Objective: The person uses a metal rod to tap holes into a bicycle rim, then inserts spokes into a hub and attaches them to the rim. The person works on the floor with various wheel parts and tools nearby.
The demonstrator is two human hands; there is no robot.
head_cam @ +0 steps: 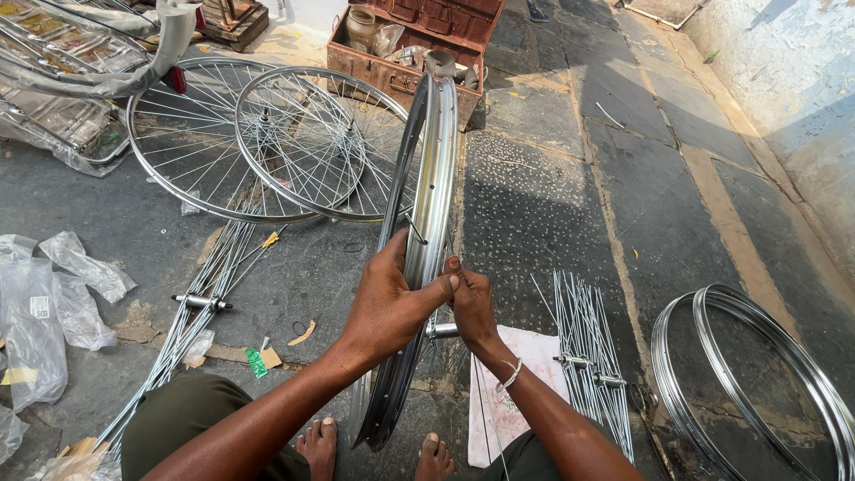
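A shiny steel bicycle rim stands upright on edge between my bare feet, seen nearly edge-on. My left hand wraps around its near side, thumb across the rim. My right hand pinches at the rim's edge beside that thumb, fingers closed on a small part too small to make out. A hub shows just below my hands, with thin spokes running from it.
Two spoked wheels lie flat at the back left. Loose spoke bundles lie right, another with a hub left. Bare rims are stacked at right. A rusty toolbox stands behind; plastic bags lie far left.
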